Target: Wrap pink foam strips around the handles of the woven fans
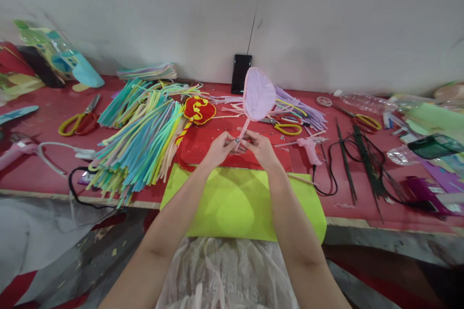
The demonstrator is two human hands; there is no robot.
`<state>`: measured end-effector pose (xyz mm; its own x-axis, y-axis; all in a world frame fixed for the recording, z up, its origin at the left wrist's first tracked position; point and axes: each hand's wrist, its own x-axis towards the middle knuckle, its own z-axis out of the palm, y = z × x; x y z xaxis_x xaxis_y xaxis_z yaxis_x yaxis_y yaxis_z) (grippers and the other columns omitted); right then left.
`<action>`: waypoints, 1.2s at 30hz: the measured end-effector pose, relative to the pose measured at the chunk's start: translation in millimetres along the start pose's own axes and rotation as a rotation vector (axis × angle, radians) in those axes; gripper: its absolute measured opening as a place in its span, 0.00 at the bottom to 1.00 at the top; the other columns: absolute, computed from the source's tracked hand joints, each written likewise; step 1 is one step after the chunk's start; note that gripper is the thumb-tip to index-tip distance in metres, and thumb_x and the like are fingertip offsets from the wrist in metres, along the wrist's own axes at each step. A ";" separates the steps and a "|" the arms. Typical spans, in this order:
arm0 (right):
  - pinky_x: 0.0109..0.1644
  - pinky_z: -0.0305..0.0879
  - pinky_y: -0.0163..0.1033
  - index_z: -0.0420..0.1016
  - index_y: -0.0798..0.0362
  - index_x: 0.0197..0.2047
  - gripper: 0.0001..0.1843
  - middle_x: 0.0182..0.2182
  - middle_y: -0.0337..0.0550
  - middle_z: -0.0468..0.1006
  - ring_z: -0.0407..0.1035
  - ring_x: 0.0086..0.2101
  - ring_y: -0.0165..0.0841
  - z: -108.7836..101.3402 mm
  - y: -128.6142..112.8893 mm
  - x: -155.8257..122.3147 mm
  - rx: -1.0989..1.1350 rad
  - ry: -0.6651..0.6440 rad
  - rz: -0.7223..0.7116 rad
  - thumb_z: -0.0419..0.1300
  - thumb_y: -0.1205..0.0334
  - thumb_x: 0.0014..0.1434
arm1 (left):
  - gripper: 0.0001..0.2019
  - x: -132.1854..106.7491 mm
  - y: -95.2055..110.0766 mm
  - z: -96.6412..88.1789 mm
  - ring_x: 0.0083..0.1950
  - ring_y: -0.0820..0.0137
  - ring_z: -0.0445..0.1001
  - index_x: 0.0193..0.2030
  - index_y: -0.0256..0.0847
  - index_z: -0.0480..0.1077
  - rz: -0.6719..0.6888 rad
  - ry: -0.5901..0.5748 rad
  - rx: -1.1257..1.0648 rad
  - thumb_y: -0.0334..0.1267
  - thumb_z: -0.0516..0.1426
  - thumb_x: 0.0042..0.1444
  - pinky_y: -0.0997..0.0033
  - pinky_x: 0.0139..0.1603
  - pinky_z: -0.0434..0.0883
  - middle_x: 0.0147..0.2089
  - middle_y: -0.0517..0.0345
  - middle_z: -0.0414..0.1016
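Note:
A pale purple pipe-cleaner fan point(259, 94) with a pink edge and a wrapped pink handle stands tilted upright above the table. My left hand point(224, 147) pinches the lower handle from the left. From the other side my right hand point(258, 147) has its fingers closed on the same handle. Both hands hover over a red board point(192, 147), with a bright yellow-green sheet point(232, 203) nearer to me. Left of the fan lies a red pipe-cleaner piece point(208, 111) with yellow trim and a striped stem.
Bundles of coloured pipe cleaners point(141, 140) spread at the left. Scissors point(78, 123) lie beyond them, with another pair point(288, 127) behind my right hand. A pink glue gun point(310, 148) and dark wire stems point(366, 164) lie right. A phone point(241, 73) leans against the wall.

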<state>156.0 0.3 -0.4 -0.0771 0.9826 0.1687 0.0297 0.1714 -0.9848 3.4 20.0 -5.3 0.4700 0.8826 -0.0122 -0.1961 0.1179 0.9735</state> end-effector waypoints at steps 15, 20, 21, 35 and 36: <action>0.43 0.65 0.38 0.71 0.49 0.51 0.25 0.36 0.41 0.75 0.68 0.38 0.33 -0.5 1.4 1.6 -0.015 0.012 -0.002 0.62 0.57 0.49 | 0.12 -0.8 0.4 1.7 0.30 0.69 0.78 0.32 0.37 0.57 -0.009 0.030 0.008 0.39 0.58 0.52 0.68 0.35 0.75 0.27 0.57 0.76; 0.44 0.65 0.39 0.71 0.49 0.51 0.25 0.36 0.41 0.75 0.68 0.38 0.33 0.2 -1.3 1.1 -0.021 0.004 -0.006 0.62 0.56 0.48 | 0.11 -1.4 2.6 2.2 0.30 0.69 0.78 0.32 0.38 0.56 -0.024 0.019 -0.001 0.38 0.57 0.52 0.68 0.35 0.75 0.27 0.57 0.76; 0.44 0.65 0.39 0.71 0.49 0.51 0.25 0.36 0.41 0.75 0.68 0.38 0.33 0.3 -1.7 1.0 -0.020 0.002 -0.005 0.62 0.56 0.48 | 0.11 -1.4 2.7 2.1 0.30 0.69 0.78 0.32 0.38 0.56 -0.027 0.017 0.000 0.37 0.57 0.53 0.67 0.35 0.75 0.28 0.56 0.76; 0.43 0.65 0.38 0.70 0.49 0.52 0.24 0.35 0.41 0.75 0.68 0.38 0.33 0.2 1.5 0.6 -0.050 0.003 -0.015 0.61 0.57 0.49 | 0.12 -2.1 2.6 0.5 0.31 0.68 0.78 0.31 0.38 0.56 -0.012 0.007 0.016 0.38 0.58 0.51 0.65 0.36 0.75 0.28 0.57 0.76; 0.43 0.65 0.38 0.70 0.49 0.51 0.24 0.35 0.41 0.75 0.68 0.38 0.33 0.1 1.7 0.6 -0.049 0.004 -0.015 0.61 0.57 0.49 | 0.12 -1.9 2.1 0.2 0.31 0.68 0.78 0.31 0.38 0.56 -0.010 0.006 0.018 0.39 0.58 0.51 0.65 0.36 0.75 0.28 0.57 0.76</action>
<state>155.9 1.1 -2.0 -0.0736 0.9803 0.1835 0.0774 0.1891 -0.9789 2.2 18.4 -3.2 0.4669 0.8840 -0.0233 -0.1760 0.1187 0.9772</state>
